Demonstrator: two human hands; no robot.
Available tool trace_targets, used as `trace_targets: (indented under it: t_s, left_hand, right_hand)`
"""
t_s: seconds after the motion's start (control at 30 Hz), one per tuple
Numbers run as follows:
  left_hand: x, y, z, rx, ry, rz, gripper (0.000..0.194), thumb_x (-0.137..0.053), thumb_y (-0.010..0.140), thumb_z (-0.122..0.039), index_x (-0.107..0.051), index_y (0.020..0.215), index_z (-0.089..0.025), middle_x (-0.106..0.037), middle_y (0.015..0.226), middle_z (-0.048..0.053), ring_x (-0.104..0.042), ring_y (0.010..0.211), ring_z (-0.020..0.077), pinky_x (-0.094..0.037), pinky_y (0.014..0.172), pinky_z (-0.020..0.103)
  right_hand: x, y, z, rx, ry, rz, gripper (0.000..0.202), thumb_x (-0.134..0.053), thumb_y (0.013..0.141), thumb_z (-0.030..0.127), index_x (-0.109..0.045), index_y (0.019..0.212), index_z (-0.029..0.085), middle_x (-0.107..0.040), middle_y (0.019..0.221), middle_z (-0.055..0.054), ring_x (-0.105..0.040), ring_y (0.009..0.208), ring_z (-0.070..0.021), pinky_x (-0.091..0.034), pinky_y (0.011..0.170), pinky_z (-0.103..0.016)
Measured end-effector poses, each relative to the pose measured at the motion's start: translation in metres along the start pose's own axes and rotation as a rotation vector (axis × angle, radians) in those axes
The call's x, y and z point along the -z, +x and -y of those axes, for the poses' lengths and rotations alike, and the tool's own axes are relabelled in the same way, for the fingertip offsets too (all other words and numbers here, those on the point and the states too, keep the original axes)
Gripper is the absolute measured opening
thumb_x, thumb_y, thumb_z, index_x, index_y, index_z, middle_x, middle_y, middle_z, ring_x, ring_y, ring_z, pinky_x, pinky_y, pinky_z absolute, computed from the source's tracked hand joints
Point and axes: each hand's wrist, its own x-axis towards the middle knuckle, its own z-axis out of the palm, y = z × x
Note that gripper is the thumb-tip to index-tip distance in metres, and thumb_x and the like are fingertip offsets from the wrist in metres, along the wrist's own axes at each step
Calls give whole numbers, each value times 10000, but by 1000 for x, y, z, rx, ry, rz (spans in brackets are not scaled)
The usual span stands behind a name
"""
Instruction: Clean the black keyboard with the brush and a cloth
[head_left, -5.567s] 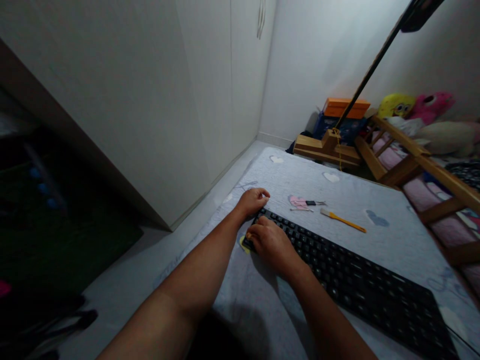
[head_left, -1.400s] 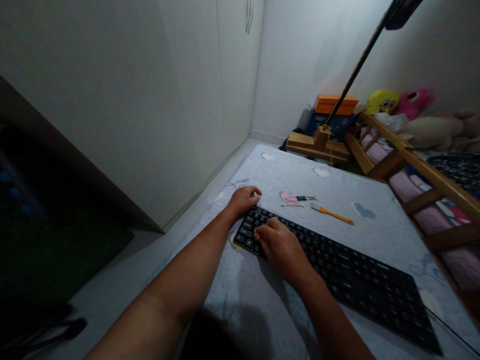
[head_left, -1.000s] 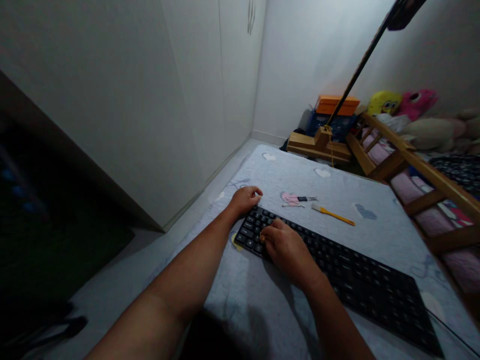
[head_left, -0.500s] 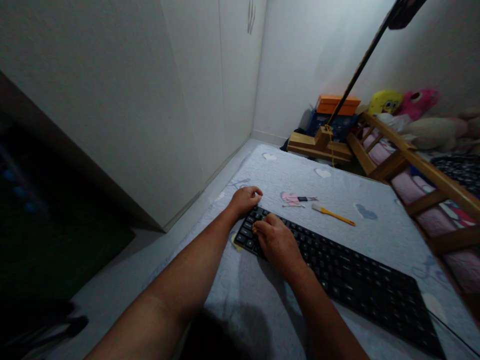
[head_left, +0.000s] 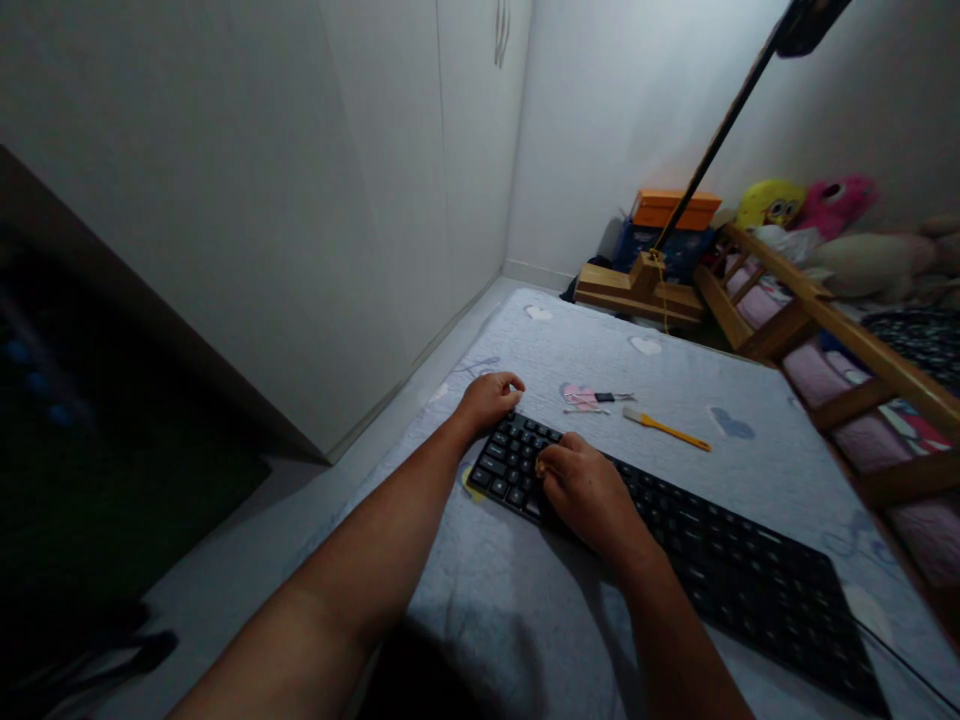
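Note:
A black keyboard lies slantwise on a pale quilted cover. My left hand grips its far left corner with fingers curled. Over the keys of the left part, my right hand is closed in a pinch. A small brownish bit shows at its fingertips, too little to name. Beyond the keyboard lie a small brush with a yellow handle, several thin cotton swabs and a tweezer-like tool with a dark middle.
A cable leaves the keyboard at the lower right. White cupboard doors rise on the left. A wooden bed rail runs along the right. At the back, a dark pole stands in a wooden base before an orange box.
My right hand has slid rightward along the keyboard, uncovering more of the left keys. My left hand has stayed at the corner.

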Motion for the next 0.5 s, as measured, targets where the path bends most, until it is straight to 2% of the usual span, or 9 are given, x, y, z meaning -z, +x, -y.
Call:
trace_targets:
  t_s: [0.13, 0.3, 0.5]
  left_hand:
    - [1, -1, -3, 3, -4, 3, 269, -562, 813, -251, -760, 959, -142, -539, 589, -30, -502, 582, 129, -369, 596, 247]
    - [1, 0, -2, 6, -20, 6, 263, -569, 809, -255, -756, 958, -147, -531, 583, -35, -496, 576, 128, -367, 590, 247]
    - [0, 0, 0, 13, -23, 6, 270, -569, 805, -262, -758, 964, -152, -550, 592, -29, -511, 589, 134, -377, 591, 248]
  right_hand:
    - [-3, 3, -2, -11, 18, -64, 203, -527, 935, 151, -728, 937, 186, -612, 946, -55, -605, 842, -169, -427, 784, -261]
    - [-17, 14, 1, 32, 38, -178, 213, -515, 977, 189, -720, 1032, 187, -612, 974, -63, -599, 906, -183, -437, 823, -264]
    - [-25, 17, 6, 27, 19, -137, 227, -510, 988, 192, -733, 1026, 187, -624, 981, -72, -600, 928, -190, -440, 820, -266]
